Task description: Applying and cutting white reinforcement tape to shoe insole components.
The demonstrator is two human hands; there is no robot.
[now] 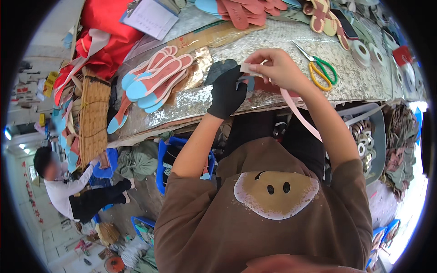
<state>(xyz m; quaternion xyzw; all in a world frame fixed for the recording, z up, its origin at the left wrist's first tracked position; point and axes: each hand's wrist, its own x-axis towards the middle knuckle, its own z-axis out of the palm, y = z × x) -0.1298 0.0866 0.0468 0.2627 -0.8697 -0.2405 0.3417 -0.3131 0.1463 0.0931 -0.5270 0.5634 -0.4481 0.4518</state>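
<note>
My left hand [227,93], in a black fingerless-looking glove, is closed at the bench's front edge around a red and blue insole [267,87], mostly hidden by my hands. With thumb and fingertips my bare right hand [277,68] pinches a pale pinkish strip of tape [297,111]. The tape's short end meets the left fingertips; its long tail hangs past my right wrist toward my lap. A dark oval piece [220,70] lies behind the left hand. Scissors [316,66] with green and yellow handles rest right of my right hand.
Pink and blue insoles [157,82] are stacked at left, beside a woven basket [94,120]. More insoles [241,11] lie at the back. Tape rolls [360,53] stand at right; a grey bin [375,159] holds further rolls. Another person [68,189] works at far left.
</note>
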